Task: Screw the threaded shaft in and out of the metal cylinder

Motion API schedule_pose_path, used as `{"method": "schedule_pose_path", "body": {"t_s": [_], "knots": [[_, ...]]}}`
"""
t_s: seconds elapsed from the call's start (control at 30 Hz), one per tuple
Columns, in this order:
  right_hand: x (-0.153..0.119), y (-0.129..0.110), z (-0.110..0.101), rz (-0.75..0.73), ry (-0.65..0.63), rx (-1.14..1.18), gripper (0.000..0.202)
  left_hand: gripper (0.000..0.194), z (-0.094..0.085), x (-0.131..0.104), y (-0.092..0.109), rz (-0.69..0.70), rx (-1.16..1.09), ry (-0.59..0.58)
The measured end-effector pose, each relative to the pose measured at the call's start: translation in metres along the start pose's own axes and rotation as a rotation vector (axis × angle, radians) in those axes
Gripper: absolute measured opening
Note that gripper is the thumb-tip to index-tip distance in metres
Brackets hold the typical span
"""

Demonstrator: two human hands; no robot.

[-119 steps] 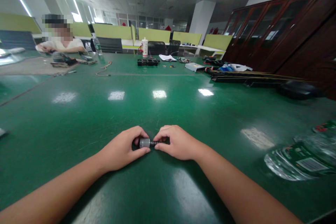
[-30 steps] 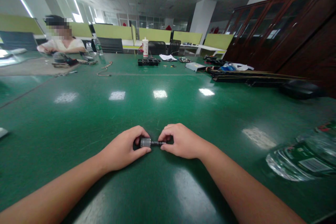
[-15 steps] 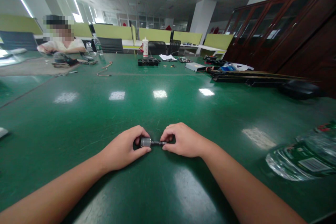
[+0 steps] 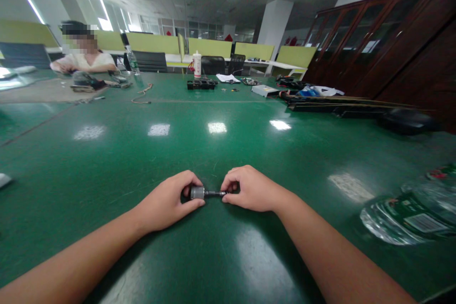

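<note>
A grey metal cylinder with a thin dark shaft (image 4: 198, 193) lies level, low over the green table (image 4: 192, 149) in front of me. It looks like a small motor, but I cannot make out its exact kind. My left hand (image 4: 175, 198) has its thumb and fingers closed around the cylinder from the left. At the other side, my right hand (image 4: 251, 190) pinches the far end of the shaft between thumb and fingertips. A short stretch of shaft shows between the two hands. Whether the piece touches the tabletop cannot be told.
A large clear water bottle (image 4: 409, 213) lies at the right. Farther back are a black part (image 4: 201, 84), a white cup (image 4: 197, 64), a cord (image 4: 142, 94), a grey box (image 4: 264, 90) and dark long pieces (image 4: 331, 104). A person (image 4: 83, 57) sits at the far left.
My right hand has shifted slightly to the right, and a little more of the shaft shows. My left hand stays put. The seated person's head has tilted down.
</note>
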State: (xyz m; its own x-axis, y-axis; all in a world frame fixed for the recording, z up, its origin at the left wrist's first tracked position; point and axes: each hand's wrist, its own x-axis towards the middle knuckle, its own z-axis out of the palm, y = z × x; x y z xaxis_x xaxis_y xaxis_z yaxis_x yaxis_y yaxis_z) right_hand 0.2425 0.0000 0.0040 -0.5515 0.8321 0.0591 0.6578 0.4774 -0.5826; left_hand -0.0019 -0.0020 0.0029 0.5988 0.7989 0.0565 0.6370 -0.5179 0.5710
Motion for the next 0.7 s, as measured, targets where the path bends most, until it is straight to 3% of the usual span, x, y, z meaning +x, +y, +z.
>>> {"method": "schedule_pose_path", "body": {"t_s": [0.7], "knots": [[-0.004,0.011,-0.013,0.107,-0.023,0.036,0.012,0.019,-0.002,-0.004,-0.001,-0.002,-0.014,0.01]]}}
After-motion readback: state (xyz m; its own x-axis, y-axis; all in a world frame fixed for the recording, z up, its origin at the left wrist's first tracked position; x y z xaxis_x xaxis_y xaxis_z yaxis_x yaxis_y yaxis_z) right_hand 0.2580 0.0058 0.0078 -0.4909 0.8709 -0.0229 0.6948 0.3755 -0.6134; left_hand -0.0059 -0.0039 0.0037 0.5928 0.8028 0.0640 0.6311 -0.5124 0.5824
